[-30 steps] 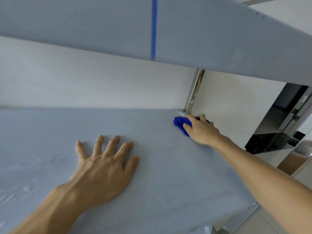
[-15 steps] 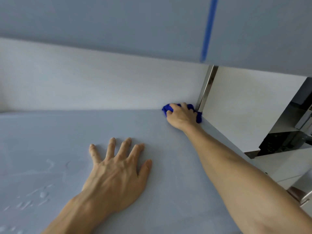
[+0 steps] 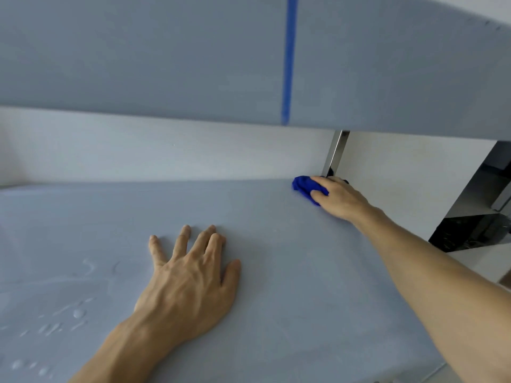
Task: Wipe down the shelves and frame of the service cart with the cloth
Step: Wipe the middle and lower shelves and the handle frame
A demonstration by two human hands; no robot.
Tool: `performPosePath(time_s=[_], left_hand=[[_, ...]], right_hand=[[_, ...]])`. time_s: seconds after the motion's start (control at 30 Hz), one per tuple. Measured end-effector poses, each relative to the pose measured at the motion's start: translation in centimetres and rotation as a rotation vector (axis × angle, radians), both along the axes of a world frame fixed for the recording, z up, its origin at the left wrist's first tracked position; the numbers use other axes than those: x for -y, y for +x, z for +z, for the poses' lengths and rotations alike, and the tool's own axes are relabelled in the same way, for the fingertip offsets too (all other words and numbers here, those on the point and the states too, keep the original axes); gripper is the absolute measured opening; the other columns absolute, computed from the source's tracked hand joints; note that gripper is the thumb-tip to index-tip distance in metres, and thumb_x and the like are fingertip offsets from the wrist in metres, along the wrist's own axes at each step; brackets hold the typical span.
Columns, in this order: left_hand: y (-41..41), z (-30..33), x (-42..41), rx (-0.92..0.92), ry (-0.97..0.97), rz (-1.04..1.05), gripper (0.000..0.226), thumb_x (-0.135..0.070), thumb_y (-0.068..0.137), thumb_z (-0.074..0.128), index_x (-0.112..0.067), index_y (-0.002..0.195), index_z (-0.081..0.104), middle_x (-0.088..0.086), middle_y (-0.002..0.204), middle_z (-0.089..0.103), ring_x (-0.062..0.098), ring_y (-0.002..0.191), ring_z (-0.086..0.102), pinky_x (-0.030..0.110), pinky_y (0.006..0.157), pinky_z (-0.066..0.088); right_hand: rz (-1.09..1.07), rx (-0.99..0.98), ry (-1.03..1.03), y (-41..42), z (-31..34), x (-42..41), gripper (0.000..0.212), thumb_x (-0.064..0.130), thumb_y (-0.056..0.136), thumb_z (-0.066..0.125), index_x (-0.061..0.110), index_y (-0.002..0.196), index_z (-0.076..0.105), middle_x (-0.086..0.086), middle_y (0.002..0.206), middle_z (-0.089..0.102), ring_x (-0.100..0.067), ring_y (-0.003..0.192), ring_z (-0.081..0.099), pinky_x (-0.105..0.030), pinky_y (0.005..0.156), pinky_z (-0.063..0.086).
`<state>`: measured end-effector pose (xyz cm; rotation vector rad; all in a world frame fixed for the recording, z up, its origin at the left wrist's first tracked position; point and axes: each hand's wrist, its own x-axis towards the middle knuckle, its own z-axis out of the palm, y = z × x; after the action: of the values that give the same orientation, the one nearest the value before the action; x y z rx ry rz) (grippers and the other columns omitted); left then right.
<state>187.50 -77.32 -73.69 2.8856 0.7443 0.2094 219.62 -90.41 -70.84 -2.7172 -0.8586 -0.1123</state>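
From my head view, my left hand [image 3: 188,286] rests spread flat on the grey shelf [image 3: 276,272] while my right hand [image 3: 338,199] grips the bunched blue cloth [image 3: 304,186] at the far corner beside the steel post [image 3: 336,153], where I should press firmly into the joint.

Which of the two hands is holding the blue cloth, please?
The right hand grips the blue cloth beside the metal post; the left hand lies flat and empty on the shelf.

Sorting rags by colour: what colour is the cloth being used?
Deep blue cloth, gripped by the right hand; head view.
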Motion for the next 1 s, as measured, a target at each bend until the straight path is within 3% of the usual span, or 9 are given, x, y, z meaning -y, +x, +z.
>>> performPosePath(time_s=[0.1, 0.27, 0.47, 0.6, 0.67, 0.73, 0.83, 1.0], left_hand=[[0.1, -0.2, 0.1, -0.001, -0.002, 0.001, 0.06, -0.059, 0.093, 0.005, -0.03, 0.139, 0.031, -0.015, 0.163, 0.013, 0.021, 0.154, 0.001, 0.063, 0.118, 0.002], [0.0, -0.1, -0.2, 0.041, -0.039, 0.005, 0.048, -0.058, 0.097, 0.019, -0.031, 0.132, 0.037, -0.016, 0.161, 0.02, 0.021, 0.153, 0.006, 0.062, 0.118, 0.003], [-0.2, -0.1, -0.5, 0.135, -0.109, -0.002, 0.035, -0.04, 0.102, 0.031, -0.025, 0.13, 0.045, -0.011, 0.157, 0.032, 0.021, 0.152, 0.013, 0.061, 0.118, 0.002], [0.1, -0.4, -0.4, 0.127, -0.074, -0.019, 0.036, -0.04, 0.103, 0.024, -0.025, 0.129, 0.043, -0.012, 0.152, 0.035, 0.023, 0.151, 0.015, 0.064, 0.116, 0.006], [0.1, -0.5, -0.3, 0.109, -0.061, -0.015, 0.042, -0.042, 0.1, 0.016, -0.026, 0.129, 0.042, -0.012, 0.151, 0.035, 0.024, 0.151, 0.015, 0.064, 0.115, 0.007], [0.1, -0.5, -0.3, 0.103, -0.056, -0.01, 0.047, -0.044, 0.096, 0.012, -0.026, 0.129, 0.041, -0.013, 0.153, 0.033, 0.024, 0.151, 0.015, 0.064, 0.115, 0.007], [0.0, -0.5, -0.3, 0.107, -0.063, -0.005, 0.036, -0.04, 0.101, 0.02, -0.026, 0.128, 0.04, -0.012, 0.152, 0.033, 0.025, 0.151, 0.015, 0.064, 0.116, 0.006], [0.0, -0.2, -0.1, 0.112, -0.083, -0.006, 0.03, -0.037, 0.102, 0.025, -0.025, 0.124, 0.042, -0.01, 0.147, 0.037, 0.025, 0.15, 0.017, 0.064, 0.115, 0.007]], right_hand=[[-0.053, 0.032, -0.058, -0.2, -0.3, -2.6, 0.044, 0.041, 0.098, 0.036, 0.041, 0.141, 0.042, -0.002, 0.148, 0.045, -0.035, 0.133, 0.045, -0.047, 0.108, 0.038], [0.176, 0.082, -0.001, -7.1, -1.0, -7.4, 0.044, 0.04, 0.099, 0.042, 0.046, 0.143, 0.044, 0.008, 0.153, 0.042, -0.032, 0.132, 0.048, -0.049, 0.11, 0.035], [0.49, 0.174, 0.088, -15.1, -1.6, 2.0, 0.043, 0.038, 0.098, 0.05, 0.04, 0.141, 0.052, 0.015, 0.144, 0.051, -0.018, 0.129, 0.051, -0.037, 0.109, 0.037], [0.41, 0.106, 0.114, -13.7, -1.3, 8.4, 0.04, 0.042, 0.098, 0.052, 0.042, 0.137, 0.055, 0.024, 0.144, 0.05, 0.0, 0.132, 0.044, -0.015, 0.107, 0.027], [0.315, 0.116, 0.09, -10.9, -0.9, 7.4, 0.04, 0.041, 0.098, 0.054, 0.041, 0.138, 0.054, 0.02, 0.145, 0.051, -0.006, 0.133, 0.046, -0.019, 0.108, 0.03], [0.181, 0.08, 0.007, -7.6, -0.3, 4.6, 0.043, 0.046, 0.1, 0.047, 0.045, 0.142, 0.047, 0.018, 0.152, 0.043, -0.014, 0.137, 0.044, -0.032, 0.112, 0.033], [0.051, 0.009, -0.06, -4.1, -0.1, -0.1, 0.045, 0.046, 0.1, 0.037, 0.047, 0.146, 0.039, 0.011, 0.155, 0.039, -0.025, 0.137, 0.042, -0.044, 0.111, 0.033], [0.123, 0.009, -0.013, -7.0, -0.7, -3.2, 0.045, 0.045, 0.099, 0.041, 0.047, 0.144, 0.043, 0.008, 0.156, 0.039, -0.023, 0.139, 0.042, -0.044, 0.113, 0.033]])
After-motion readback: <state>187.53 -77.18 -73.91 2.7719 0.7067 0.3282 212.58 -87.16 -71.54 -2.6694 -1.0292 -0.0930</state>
